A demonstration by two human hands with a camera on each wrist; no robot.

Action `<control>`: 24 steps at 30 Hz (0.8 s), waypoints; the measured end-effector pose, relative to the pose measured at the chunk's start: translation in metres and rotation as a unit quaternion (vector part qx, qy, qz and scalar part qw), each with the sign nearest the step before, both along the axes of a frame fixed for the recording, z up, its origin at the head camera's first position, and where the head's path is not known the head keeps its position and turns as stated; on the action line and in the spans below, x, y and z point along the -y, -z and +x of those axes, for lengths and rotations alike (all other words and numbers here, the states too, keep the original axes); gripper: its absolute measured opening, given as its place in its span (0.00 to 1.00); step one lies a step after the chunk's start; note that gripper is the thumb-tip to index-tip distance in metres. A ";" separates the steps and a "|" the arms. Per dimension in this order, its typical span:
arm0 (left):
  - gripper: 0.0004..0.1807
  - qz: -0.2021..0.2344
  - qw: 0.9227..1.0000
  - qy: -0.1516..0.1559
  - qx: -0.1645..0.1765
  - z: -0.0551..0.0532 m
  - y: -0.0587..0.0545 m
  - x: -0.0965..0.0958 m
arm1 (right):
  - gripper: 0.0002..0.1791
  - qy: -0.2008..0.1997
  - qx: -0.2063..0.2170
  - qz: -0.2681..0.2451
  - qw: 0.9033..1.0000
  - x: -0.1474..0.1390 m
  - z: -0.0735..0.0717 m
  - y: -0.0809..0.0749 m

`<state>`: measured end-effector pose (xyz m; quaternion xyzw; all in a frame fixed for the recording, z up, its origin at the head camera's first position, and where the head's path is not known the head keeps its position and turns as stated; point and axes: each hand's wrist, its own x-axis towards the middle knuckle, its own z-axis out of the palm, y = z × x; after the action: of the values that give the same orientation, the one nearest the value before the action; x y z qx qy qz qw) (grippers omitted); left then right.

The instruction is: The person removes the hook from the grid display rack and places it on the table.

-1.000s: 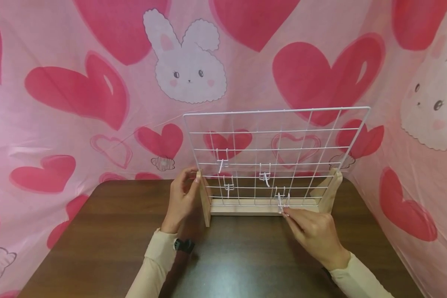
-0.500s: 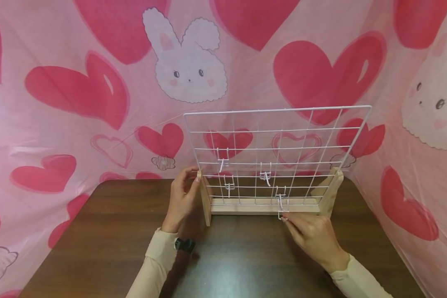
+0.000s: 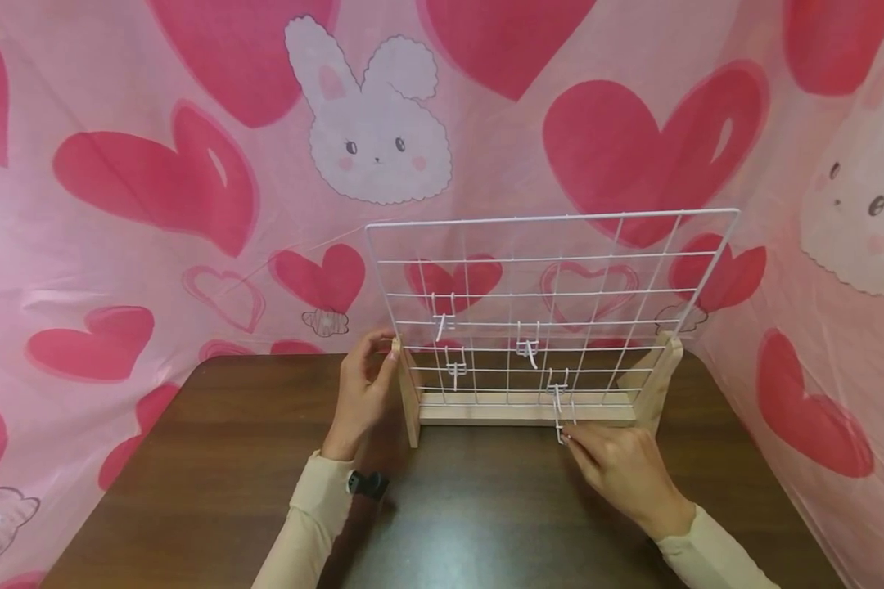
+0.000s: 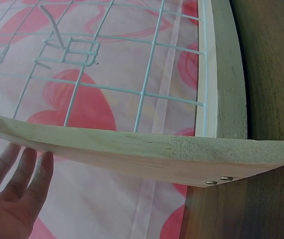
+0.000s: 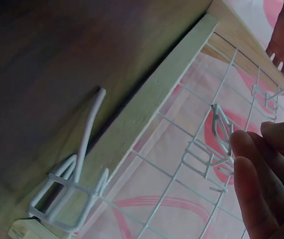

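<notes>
A white wire grid panel (image 3: 611,292) stands in a wooden stand (image 3: 486,411). My left hand (image 3: 361,393) grips the stand's left side piece, thumb on one face and fingers on the other (image 4: 97,142). Several white wire hooks hang on the grid, one at upper left (image 3: 443,319), one near the middle (image 3: 528,348) and one low on the right (image 3: 557,384). Just below that low one, my right hand (image 3: 619,466) pinches another wire hook (image 3: 560,436) in front of the base bar. In the right wrist view, its narrow loop sits at my fingertips (image 5: 241,144).
The stand rests on a dark brown table (image 3: 265,458). A pink cloth (image 3: 479,123) with hearts and rabbits hangs behind and at the sides. The right side piece (image 3: 663,380) stands just behind my right hand.
My right hand has drawn the pinched hook slightly down and toward me, away from the lower edge of the grid. My left hand keeps its grip on the side piece.
</notes>
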<state>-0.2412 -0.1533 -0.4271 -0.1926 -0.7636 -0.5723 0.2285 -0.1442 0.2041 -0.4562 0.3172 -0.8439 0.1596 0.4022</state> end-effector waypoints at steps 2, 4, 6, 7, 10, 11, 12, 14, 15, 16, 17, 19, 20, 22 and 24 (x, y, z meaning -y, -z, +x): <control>0.15 0.003 1.000 0.001 0.002 0.000 0.000 0.000 | 0.27 -0.001 0.004 0.008 1.000 -0.001 0.000 0.001; 0.15 0.006 1.000 0.000 0.004 0.000 0.001 0.000 | 0.17 0.001 0.011 0.020 1.000 -0.002 0.000 0.002; 0.14 0.008 1.000 0.000 0.006 0.001 0.001 0.000 | 0.05 0.007 0.021 0.035 0.999 -0.003 0.000 0.003; 0.14 0.009 1.000 0.000 0.006 0.001 0.001 0.000 | 0.00 0.013 0.026 0.042 0.999 -0.004 0.000 0.003; 0.14 0.009 1.000 0.001 0.007 0.002 0.000 -0.001 | 0.10 0.032 0.041 0.059 0.997 -0.005 -0.001 0.004; 0.14 0.009 1.000 0.002 0.006 0.002 -0.001 -0.001 | 0.10 0.037 0.045 0.064 0.996 -0.006 -0.002 0.005; 0.14 0.008 1.000 0.002 0.005 0.002 -0.001 -0.001 | 0.10 0.041 0.050 0.070 0.995 -0.006 -0.002 0.005; 0.15 0.006 1.000 0.002 0.003 0.001 -0.001 -0.001 | 0.11 0.048 0.058 0.081 0.994 -0.007 -0.003 0.007; 0.15 0.004 1.000 0.002 0.003 0.001 -0.001 -0.001 | 0.11 0.050 0.060 0.085 0.993 -0.007 -0.003 0.008; 0.15 0.003 1.000 0.002 0.002 0.001 -0.001 -0.001 | 0.12 0.052 0.061 0.092 0.992 -0.007 -0.003 0.008; 0.15 0.003 1.000 0.002 0.001 0.001 -0.001 -0.001 | 0.13 0.055 0.062 0.100 0.992 -0.007 -0.003 0.009; 0.15 0.002 1.000 0.001 0.001 0.001 -0.001 -0.001 | 0.14 0.061 0.064 0.112 0.990 -0.007 -0.003 0.009; 0.15 0.001 1.000 0.000 0.001 0.001 -0.001 -0.001 | 0.14 0.065 0.066 0.118 0.989 -0.007 -0.002 0.010; 0.15 -0.001 1.000 -0.002 0.001 0.002 -0.001 -0.001 | 0.15 0.071 0.073 0.129 0.986 -0.007 -0.002 0.011; 0.15 -0.003 1.000 -0.004 0.000 0.002 -0.001 -0.001 | 0.16 0.077 0.082 0.137 0.984 -0.006 -0.003 0.011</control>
<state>-0.2390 -0.1527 -0.4257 -0.1898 -0.7661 -0.5693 0.2301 -0.1469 0.2104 -0.4677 0.2893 -0.9098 0.0363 0.2954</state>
